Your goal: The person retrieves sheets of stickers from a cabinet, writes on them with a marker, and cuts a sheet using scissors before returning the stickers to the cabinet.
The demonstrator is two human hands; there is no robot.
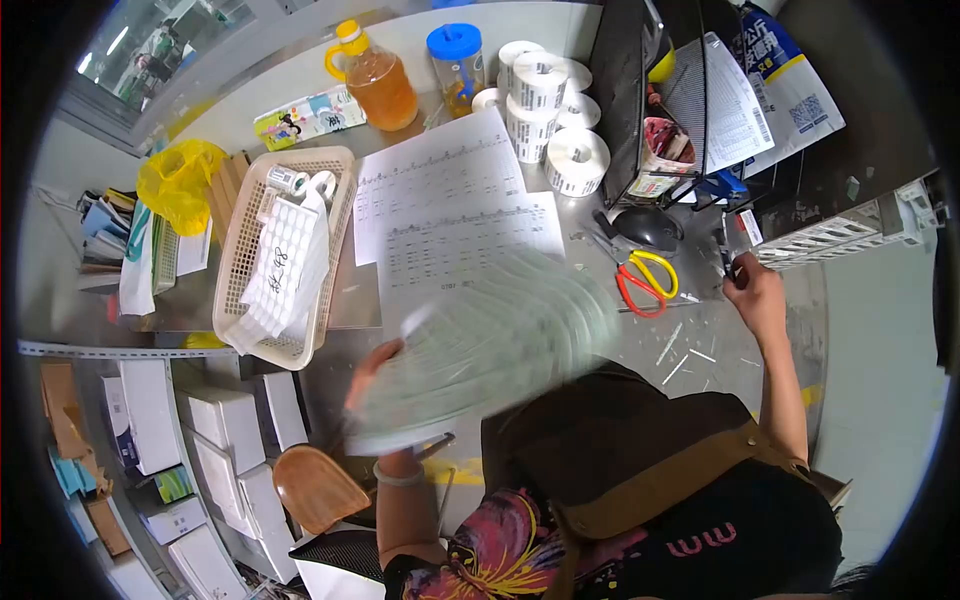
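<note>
My left hand (372, 372) is closed on the edge of a stack of translucent pale green sheets (490, 345), which looks like plastic and is smeared by motion. The stack spreads over the near edge of the table and the lower end of a printed sheet (470, 250). At the table's right edge, my right hand (757, 297) has its fingers closed around a slim dark object (727, 262) whose kind I cannot make out. Left of that hand lie scissors (648, 284) with one red and one yellow handle, next to a black computer mouse (648, 229).
A beige basket (345, 215) holds white label sheets and rolls. Label rolls (577, 162), a jug of amber liquid (381, 92) and a blue-lidded cup (456, 65) stand at the back. A black mesh organizer (625, 100) rises at right. White scraps (672, 343) litter the table.
</note>
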